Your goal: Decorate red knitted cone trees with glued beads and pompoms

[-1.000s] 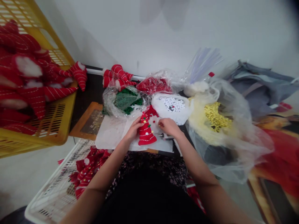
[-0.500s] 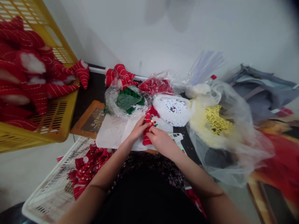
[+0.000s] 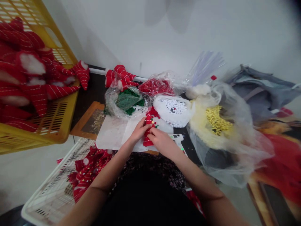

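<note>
A red fabric cone with white stitched lines [image 3: 148,142] lies on white paper [image 3: 113,135] before me, dotted with small green, white, yellow and red pompoms. My left hand [image 3: 140,129] grips its left edge with thumb and fingers. From the right, my right hand [image 3: 160,139] has its fingers pinched together against the cone's front; whatever is between those fingertips is hidden. Just behind the cone sit an open bag of green pompoms [image 3: 131,99], a bag of white pompoms [image 3: 176,107] and a bag of red pieces [image 3: 157,86].
On the left, a yellow crate [image 3: 54,130] overflows with stuffed red cones. Below it stands a white basket [image 3: 44,188] holding decorated red pieces. A large clear bag with yellow pompoms [image 3: 218,121] is at right, beside grey fabric [image 3: 265,84]. Clear sticks [image 3: 207,66] lean near the wall.
Both hands keep almost the same position on the red cone. The whole view has shifted very slightly; nothing else visibly moved.
</note>
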The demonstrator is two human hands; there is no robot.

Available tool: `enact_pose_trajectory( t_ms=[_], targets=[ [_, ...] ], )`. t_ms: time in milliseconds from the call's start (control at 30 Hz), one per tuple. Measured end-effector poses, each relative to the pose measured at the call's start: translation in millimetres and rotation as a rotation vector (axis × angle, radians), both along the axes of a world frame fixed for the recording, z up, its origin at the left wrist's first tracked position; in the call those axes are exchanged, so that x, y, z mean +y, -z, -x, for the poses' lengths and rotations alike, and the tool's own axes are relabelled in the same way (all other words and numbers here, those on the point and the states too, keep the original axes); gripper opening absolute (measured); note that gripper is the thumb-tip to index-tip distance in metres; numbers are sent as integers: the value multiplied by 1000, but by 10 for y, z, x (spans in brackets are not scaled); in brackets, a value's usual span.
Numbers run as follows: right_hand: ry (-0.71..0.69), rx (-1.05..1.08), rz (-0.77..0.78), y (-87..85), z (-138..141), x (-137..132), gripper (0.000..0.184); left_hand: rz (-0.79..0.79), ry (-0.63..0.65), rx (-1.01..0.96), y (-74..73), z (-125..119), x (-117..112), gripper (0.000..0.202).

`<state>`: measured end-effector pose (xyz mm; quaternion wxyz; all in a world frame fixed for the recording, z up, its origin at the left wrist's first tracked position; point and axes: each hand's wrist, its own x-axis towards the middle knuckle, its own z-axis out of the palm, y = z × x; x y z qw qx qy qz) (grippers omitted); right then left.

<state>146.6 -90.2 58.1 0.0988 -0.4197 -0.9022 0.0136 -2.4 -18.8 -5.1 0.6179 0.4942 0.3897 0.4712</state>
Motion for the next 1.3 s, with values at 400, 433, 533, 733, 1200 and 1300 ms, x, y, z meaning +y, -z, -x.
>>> enact_pose_trajectory(
  t_ms=[400,433,533,733,1200,1300],
  targets=[
    [244,731,165,-113,-532,89,15,180,30,-237,6,189,-37,60],
    [240,771,223,-114,-534,92,14,182,30,-260,0,224,-45,62],
    [225,887,320,-129,-434,93,16,164,40,-304,-37,325,-74,62],
    [202,1031,328,-222,-151,161,18,135,60,-324,-140,445,-135,63],
    [171,1124,328,-244,-96,249,8,48,83,-265,-205,462,-185,63],
    [289,1291,260,-253,-184,273,8,85,88,-289,-198,466,-187,66]
  ],
)
